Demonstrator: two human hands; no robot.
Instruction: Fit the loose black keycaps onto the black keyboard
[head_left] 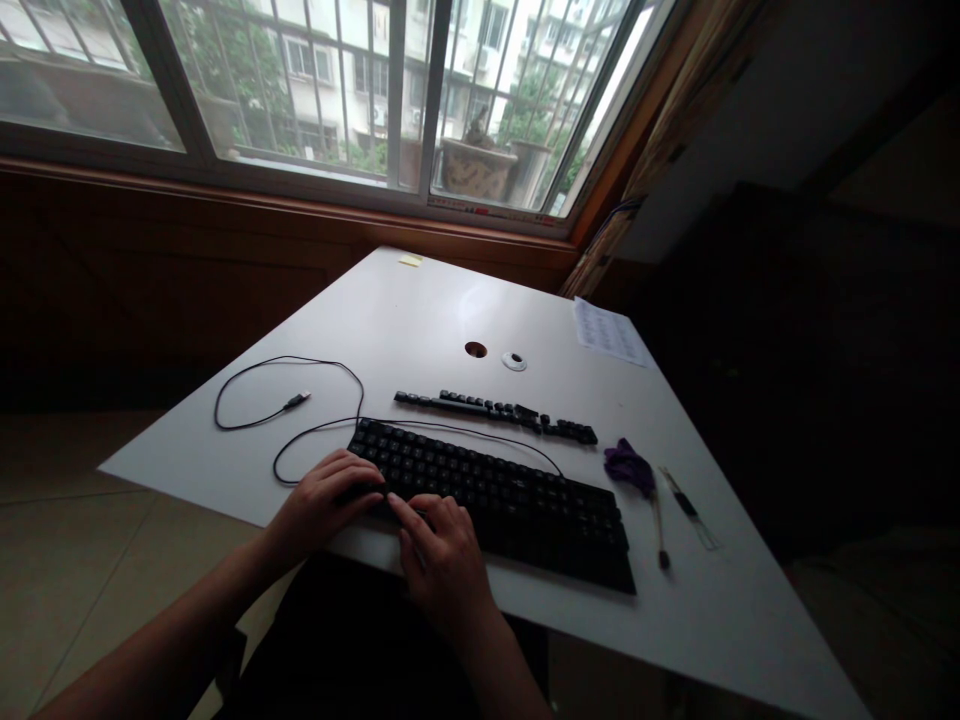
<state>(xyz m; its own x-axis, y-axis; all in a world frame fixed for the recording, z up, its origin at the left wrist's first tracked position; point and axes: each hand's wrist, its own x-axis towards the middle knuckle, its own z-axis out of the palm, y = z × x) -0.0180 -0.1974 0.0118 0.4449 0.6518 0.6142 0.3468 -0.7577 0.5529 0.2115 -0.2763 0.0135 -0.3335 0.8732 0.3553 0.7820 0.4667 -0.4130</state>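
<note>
A black keyboard (480, 490) lies near the table's front edge, its front row of keys gone. My left hand (330, 495) is closed around its left front corner, fingers over the top and thumb along the front. Close by, my right hand (446, 555) is bent at the keyboard's front edge, its index fingertip meeting the left hand's fingertips. Something small and dark may be between them; it is too dark to make out. Behind the keyboard, loose black keycaps (570, 430) lie in a row, with a long space bar (459, 404) among them.
A black USB cable (262, 362) loops over the table's left side. At the right are a purple cloth (628, 466), a small brush (661, 535) and a wire keycap puller (684, 503). Farther back are a cable hole (475, 350), its round cover (514, 361) and a printed sheet (611, 333).
</note>
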